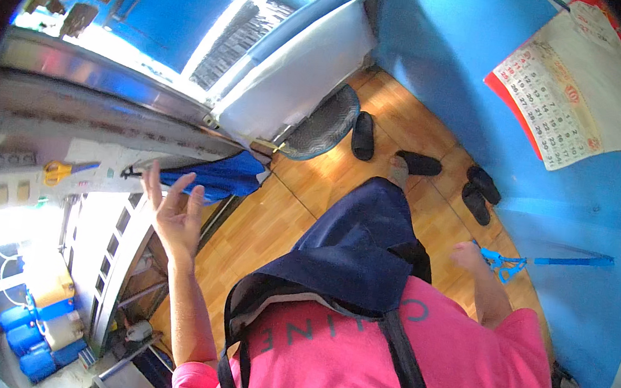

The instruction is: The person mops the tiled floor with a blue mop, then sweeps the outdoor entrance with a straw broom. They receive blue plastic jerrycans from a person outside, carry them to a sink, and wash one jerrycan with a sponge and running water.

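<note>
The left hand (172, 212) is raised with its fingers (151, 178) spread open and empty, just below the folded blue cloth (212, 176) hanging off the metal counter edge (108, 76). The right hand (467, 256) curls closed around a light-blue plastic handle (542, 261).

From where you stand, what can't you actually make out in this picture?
- Right hand: turned away in the head view; its grip on the blue tool is hidden.
- Blue cloth: whether the raised, open left hand touches it is unclear.
- Legs: covered by the dark apron.
- Blue containers: cut by the rim.
</note>
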The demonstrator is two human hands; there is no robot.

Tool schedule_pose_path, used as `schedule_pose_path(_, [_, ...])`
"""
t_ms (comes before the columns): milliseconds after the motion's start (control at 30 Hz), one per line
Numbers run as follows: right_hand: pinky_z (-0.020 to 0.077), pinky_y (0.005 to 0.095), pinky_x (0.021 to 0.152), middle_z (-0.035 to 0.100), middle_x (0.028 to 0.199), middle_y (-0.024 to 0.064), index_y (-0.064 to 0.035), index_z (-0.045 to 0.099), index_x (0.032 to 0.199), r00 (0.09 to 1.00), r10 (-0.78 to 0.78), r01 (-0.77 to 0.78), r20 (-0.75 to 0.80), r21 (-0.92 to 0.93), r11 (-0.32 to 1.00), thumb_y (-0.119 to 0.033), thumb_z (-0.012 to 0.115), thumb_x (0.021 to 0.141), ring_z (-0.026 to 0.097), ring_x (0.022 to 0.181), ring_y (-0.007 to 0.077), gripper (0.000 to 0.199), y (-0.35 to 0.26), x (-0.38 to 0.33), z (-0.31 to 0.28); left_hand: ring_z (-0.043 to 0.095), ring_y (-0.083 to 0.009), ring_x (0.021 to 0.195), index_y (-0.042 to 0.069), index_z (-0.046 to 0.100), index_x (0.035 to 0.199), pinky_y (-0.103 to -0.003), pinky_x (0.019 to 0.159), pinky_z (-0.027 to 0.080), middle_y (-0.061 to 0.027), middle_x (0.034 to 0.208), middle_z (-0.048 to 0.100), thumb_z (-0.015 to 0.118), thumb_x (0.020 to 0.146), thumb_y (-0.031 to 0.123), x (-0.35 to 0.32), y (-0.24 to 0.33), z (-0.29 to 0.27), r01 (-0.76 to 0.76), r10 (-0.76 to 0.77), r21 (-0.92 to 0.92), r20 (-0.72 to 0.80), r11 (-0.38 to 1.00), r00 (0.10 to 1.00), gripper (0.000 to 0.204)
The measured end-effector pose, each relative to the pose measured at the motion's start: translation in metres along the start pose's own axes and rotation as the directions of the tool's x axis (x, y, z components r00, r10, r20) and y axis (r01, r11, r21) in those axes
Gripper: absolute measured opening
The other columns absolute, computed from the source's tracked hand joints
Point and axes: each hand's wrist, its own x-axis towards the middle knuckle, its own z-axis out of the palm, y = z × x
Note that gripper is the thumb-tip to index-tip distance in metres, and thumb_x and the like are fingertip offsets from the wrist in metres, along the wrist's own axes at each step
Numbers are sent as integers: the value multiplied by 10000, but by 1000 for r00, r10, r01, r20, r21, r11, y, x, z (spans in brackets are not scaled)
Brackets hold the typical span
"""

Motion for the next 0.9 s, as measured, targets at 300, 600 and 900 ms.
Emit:
schedule_pose_path(300, [510,405,779,671,933,166,-54,671,919,957,-94,89,-273,-30,996,-253,662,732,638,891,324,273,65,8,-103,334,-385,1344,126,718,984,-450,1097,258,-212,1386,447,714,740,120,51,112,158,-149,225,-367,173,918,959,244])
schedule_pose_path(600, [500,396,846,652,998,214,-62,660,1077,953,94,-107,-289,-30,994,-320,663,737,622,974,344,427,190,29,-124,468,-340,1237,129,676,1052,-507,1022,311,-208,1292,529,720,747,274,59,238,294,-122,401,-449,604,885,689,341])
schedule_pose_path(900, [544,333,601,689,859,137,-31,638,1103,884,374,-162,-282,564,810,-233,702,731,661,674,193,428,201,-12,-28,484,-348,1218,111,667,1057,-503,1009,331,-185,1257,557,709,759,231,75,347,349,-268,657,-625,550,734,515,324])
